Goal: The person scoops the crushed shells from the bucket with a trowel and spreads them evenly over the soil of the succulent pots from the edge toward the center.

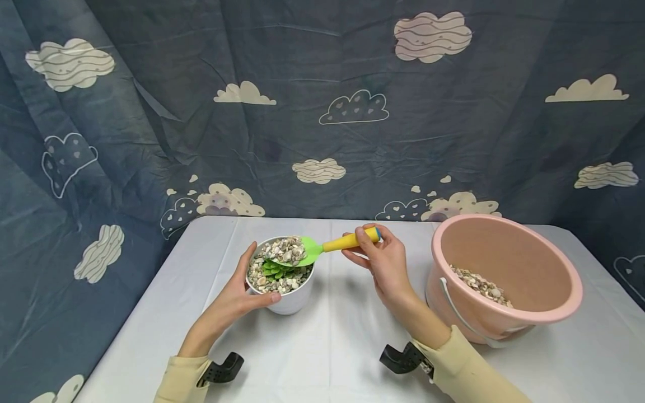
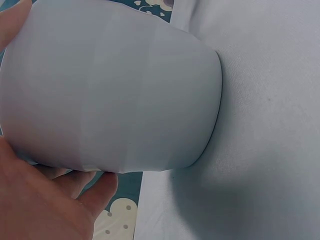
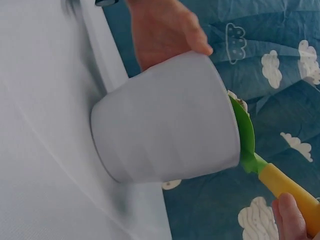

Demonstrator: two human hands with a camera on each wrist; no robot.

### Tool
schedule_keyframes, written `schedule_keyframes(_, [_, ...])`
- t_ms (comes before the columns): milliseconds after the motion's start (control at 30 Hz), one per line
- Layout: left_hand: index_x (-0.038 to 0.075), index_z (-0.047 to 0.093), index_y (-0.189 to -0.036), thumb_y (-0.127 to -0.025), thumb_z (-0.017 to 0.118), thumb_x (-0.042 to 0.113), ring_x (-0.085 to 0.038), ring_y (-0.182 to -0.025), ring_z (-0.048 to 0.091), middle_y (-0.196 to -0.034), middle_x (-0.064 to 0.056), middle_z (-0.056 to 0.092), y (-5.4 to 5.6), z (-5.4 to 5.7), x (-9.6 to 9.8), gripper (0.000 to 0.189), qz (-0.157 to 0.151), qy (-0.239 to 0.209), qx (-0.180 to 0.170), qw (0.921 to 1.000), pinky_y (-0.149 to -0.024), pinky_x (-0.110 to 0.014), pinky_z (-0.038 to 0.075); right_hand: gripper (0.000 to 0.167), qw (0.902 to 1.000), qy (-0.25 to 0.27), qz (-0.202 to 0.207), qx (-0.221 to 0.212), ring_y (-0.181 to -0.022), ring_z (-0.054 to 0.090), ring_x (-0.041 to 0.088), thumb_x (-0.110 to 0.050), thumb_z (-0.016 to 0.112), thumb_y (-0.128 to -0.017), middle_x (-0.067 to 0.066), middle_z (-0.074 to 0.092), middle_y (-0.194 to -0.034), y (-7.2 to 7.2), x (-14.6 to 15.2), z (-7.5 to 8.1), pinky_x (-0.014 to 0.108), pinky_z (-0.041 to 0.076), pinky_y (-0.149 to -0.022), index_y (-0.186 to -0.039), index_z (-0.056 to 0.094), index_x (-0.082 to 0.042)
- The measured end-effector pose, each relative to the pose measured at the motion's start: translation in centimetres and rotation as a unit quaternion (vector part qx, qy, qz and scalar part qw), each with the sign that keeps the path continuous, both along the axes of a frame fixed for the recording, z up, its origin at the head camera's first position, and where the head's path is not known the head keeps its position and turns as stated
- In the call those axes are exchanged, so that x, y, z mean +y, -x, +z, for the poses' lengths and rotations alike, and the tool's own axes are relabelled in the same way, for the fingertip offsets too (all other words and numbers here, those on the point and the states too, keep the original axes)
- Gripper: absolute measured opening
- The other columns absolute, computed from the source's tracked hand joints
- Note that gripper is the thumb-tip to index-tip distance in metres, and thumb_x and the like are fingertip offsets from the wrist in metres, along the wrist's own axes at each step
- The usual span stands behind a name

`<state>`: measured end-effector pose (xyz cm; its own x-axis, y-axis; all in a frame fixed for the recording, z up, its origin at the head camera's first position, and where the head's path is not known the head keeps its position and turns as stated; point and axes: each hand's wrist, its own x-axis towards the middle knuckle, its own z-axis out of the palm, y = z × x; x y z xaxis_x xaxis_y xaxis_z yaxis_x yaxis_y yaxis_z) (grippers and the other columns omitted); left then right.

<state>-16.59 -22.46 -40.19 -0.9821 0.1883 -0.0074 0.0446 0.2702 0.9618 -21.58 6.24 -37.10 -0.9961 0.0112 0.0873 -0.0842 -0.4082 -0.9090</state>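
Note:
A white flowerpot (image 1: 293, 303) stands on the table, holding a small green plant (image 1: 274, 270) ringed with pebbles (image 1: 289, 284). My left hand (image 1: 233, 296) grips the pot from its left side, thumb at the near rim and fingers round the far side. In my right hand (image 1: 388, 266) is a small trowel (image 1: 342, 242) with a yellow handle and a green blade, held by the handle. The blade, heaped with pebbles, lies over the pot's right rim and covers part of the plant. In the right wrist view the green blade (image 3: 244, 132) shows right at the pot's rim.
To the right stands a pink bucket (image 1: 569, 274) with a pale handle (image 1: 461, 313) hanging down its front and more pebbles (image 1: 481, 288) inside. A white cloth (image 1: 327, 347) covers the table. Behind it hangs a dark cloud-patterned curtain (image 1: 302, 56).

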Motion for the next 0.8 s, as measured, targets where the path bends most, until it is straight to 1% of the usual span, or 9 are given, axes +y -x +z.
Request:
schedule_keyframes(67, [0.029, 0.003, -0.159, -0.076, 0.084, 0.026, -0.035, -0.147, 0.005, -0.163, -0.009, 0.002, 0.02, 0.02, 0.0, 0.116, -0.002, -0.003, 0.0, 1.0, -0.113, -0.061, 0.007, 0.026, 1.0, -0.008, -0.004, 0.004, -0.089, 0.071, 0.028, -0.012, 0.068, -0.094, 0.021, 0.069, -0.101, 0.1, -0.07, -0.12, 0.042, 0.056, -0.08, -0.105, 0.05, 0.004])
schedule_keyframes(200, [0.031, 0.003, -0.158, -0.077, 0.084, 0.026, -0.036, -0.147, 0.006, -0.163, -0.01, 0.002, 0.08, 0.01, -0.06, 0.116, -0.006, -0.005, 0.0, 1.0, -0.113, -0.061, 0.008, 0.029, 0.9993, -0.029, -0.01, 0.02, -0.09, 0.071, 0.029, -0.012, 0.071, -0.092, 0.023, 0.069, -0.102, 0.13, -0.1, -0.23, 0.041, 0.057, -0.079, -0.106, 0.052, 0.005])
schedule_keyframes(300, [0.034, 0.003, -0.158, -0.077, 0.084, 0.026, -0.037, -0.147, 0.005, -0.163, -0.008, 0.0, 0.13, -0.02, -0.15, 0.115, -0.009, -0.004, -0.001, 0.9999, -0.113, -0.061, 0.008, 0.033, 0.9978, -0.055, -0.016, 0.033, -0.089, 0.071, 0.029, -0.014, 0.073, -0.09, 0.024, 0.068, -0.104, 0.06, -0.07, -0.24, 0.04, 0.057, -0.078, -0.108, 0.052, 0.005])
schedule_keyframes(433, [0.034, 0.003, -0.158, -0.078, 0.083, 0.027, -0.039, -0.146, 0.007, -0.163, -0.008, -0.001, 0.17, -0.01, -0.27, 0.113, -0.011, -0.003, 0.0, 0.9999, -0.113, -0.06, 0.009, 0.036, 0.9949, -0.085, -0.024, 0.05, -0.087, 0.072, 0.028, -0.014, 0.074, -0.089, 0.025, 0.067, -0.103, -0.13, 0.01, -0.19, 0.039, 0.057, -0.076, -0.11, 0.053, 0.006])
schedule_keyframes(600, [0.032, 0.005, -0.158, -0.077, 0.083, 0.025, -0.04, -0.146, 0.009, -0.163, -0.011, 0.0, 0.1, 0.06, -0.3, 0.113, -0.011, -0.006, 0.002, 0.9999, -0.114, -0.058, 0.012, 0.036, 0.9921, -0.101, -0.032, 0.067, -0.085, 0.072, 0.028, -0.013, 0.074, -0.089, 0.027, 0.066, -0.1, -0.34, 0.01, -0.03, 0.039, 0.058, -0.075, -0.11, 0.054, 0.008])
schedule_keyframes(800, [0.032, 0.006, -0.158, -0.076, 0.084, 0.024, -0.039, -0.146, 0.007, -0.163, -0.01, 0.001, 0.0, 0.13, -0.25, 0.113, -0.008, -0.006, 0.001, 0.9999, -0.113, -0.06, 0.01, 0.036, 0.9902, -0.111, -0.036, 0.076, -0.083, 0.072, 0.029, -0.011, 0.075, -0.088, 0.027, 0.066, -0.099, -0.48, -0.16, 0.27, 0.039, 0.058, -0.073, -0.11, 0.054, 0.007])
